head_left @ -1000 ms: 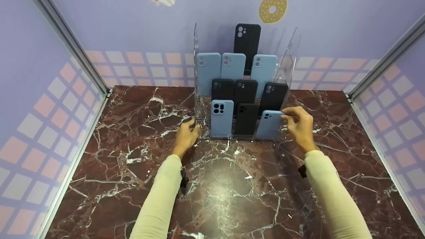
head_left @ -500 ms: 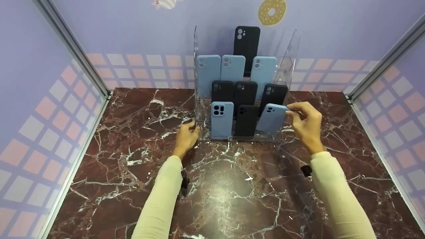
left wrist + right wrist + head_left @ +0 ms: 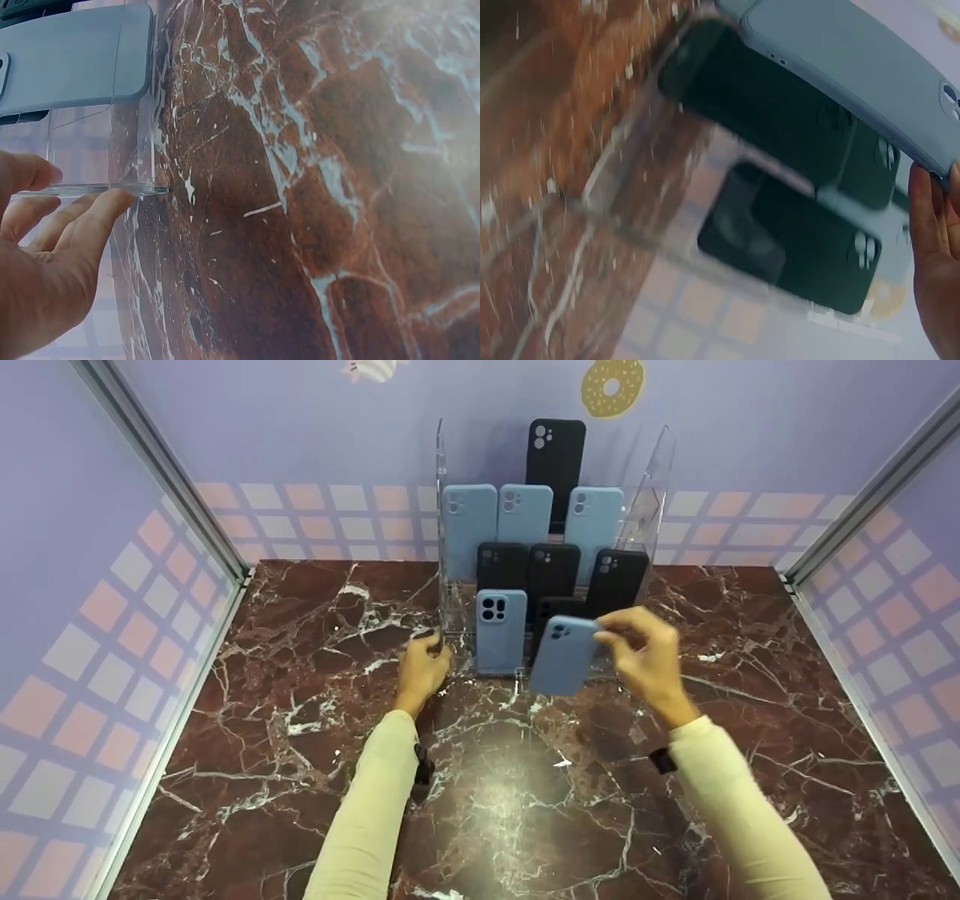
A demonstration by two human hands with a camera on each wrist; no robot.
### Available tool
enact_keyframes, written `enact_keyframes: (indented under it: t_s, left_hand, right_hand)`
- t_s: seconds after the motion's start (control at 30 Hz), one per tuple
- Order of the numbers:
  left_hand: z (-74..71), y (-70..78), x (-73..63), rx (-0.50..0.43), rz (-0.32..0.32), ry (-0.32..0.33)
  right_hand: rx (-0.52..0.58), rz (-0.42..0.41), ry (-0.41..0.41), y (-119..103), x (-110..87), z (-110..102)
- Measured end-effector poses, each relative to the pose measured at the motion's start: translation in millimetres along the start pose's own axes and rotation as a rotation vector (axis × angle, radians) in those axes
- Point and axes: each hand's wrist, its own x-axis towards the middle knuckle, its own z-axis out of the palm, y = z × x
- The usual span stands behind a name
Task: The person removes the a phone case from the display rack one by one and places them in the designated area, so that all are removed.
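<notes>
Between the thumb and fingers of my right hand a light blue phone case is pinched by its upper right corner. The case tilts, lies in front of the rack's bottom tier and covers most of a black phone case. My left hand grips the left side panel of the clear acrylic display rack near its base. In the left wrist view the thumb lies on one face of the panel and the fingers on the other. Another blue case, with a large camera cutout, stands at the bottom left tier.
Higher tiers hold several black and blue phone cases, among them a black one at the top and a black one at the right. The rack stands on a dark red marbled table, before a lilac wall with checks.
My right hand has lifted the blue case out of the bottom right slot and carried it left and forward, across the neighbouring black case. The left hand keeps its hold on the rack.
</notes>
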Motion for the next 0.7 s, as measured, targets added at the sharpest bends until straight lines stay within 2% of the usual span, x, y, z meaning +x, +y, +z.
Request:
enact_keyframes:
  t_s: [0.2,0.3,0.5,0.6,0.7]
  left_hand:
    - [-3.2,4.7,2.6,0.074,-0.011,0.01]
    - [-4.6,8.6,4.4,0.09,-0.009,0.015]
    - [-2.5,8.6,8.1,0.07,0.023,0.037]
    - [1.2,6.7,9.4,0.048,0.032,0.029]
    - [5.0,4.9,10.4,0.046,0.015,0.007]
  right_hand:
    - [0.095,0.119,-0.123,-6.1,-15.8,28.5]
    - [0.129,0.171,-0.148,-7.6,-21.2,38.8]
    - [0.147,0.254,-0.209,-6.4,-30.6,56.8]
    - [0.164,0.309,-0.225,5.1,-38.1,66.4]
    - [0.172,0.366,-0.237,18.1,-46.1,75.6]
